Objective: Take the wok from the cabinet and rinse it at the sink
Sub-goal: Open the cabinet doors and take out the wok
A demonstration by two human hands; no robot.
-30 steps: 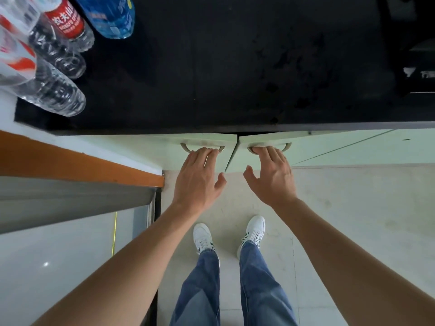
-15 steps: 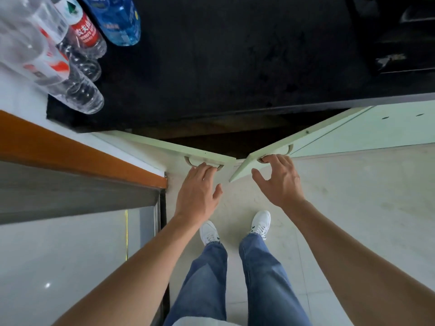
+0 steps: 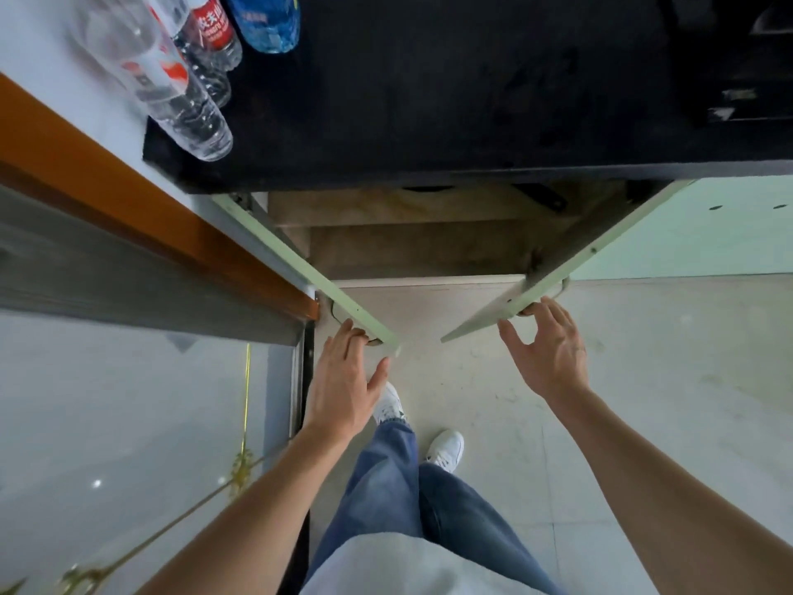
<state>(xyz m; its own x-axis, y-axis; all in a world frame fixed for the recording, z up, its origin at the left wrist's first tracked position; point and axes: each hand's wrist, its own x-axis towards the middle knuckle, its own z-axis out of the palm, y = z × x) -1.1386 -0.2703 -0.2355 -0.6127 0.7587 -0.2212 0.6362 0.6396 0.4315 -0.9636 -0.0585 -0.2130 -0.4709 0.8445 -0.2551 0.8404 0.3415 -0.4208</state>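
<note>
Wok position cannot be told: nothing in the dim cabinet (image 3: 420, 246) can be made out as a pan. A black countertop (image 3: 472, 79) is seen across the top of the view, and pale floor tiles (image 3: 643, 401) fill the lower right. At the left, a glass panel (image 3: 107, 401) is set below an orange wooden strip (image 3: 128, 199). The cabinet lies under the countertop edge, and its brown interior is shown in shadow.

Both pale green doors stand wide open. The left door (image 3: 309, 272) is angled out towards the wooden strip, and the right door (image 3: 570, 246) is angled out the other way, in front of a neighbouring shut green panel (image 3: 708, 234). Two bare forearms are stretched forward from the bottom corners, with blue jeans (image 3: 386, 487) and white shoes (image 3: 446, 450) seen between them.

The left hand (image 3: 343, 380) is held at the free end of the left door. Its fingers are curled over the left handle (image 3: 369, 340) and their tips are hidden, while the thumb is kept free beside the door edge. The right hand (image 3: 547, 350) is placed at the free end of the right door. Its fingertips are tucked into the right handle (image 3: 563, 289), the fingers are only lightly bent, and the thumb is spread away from the door.

Clear plastic bottles (image 3: 180, 92) are grouped at the far left of the countertop, one with a red label (image 3: 212, 25), beside a blue bottle (image 3: 266, 23).
</note>
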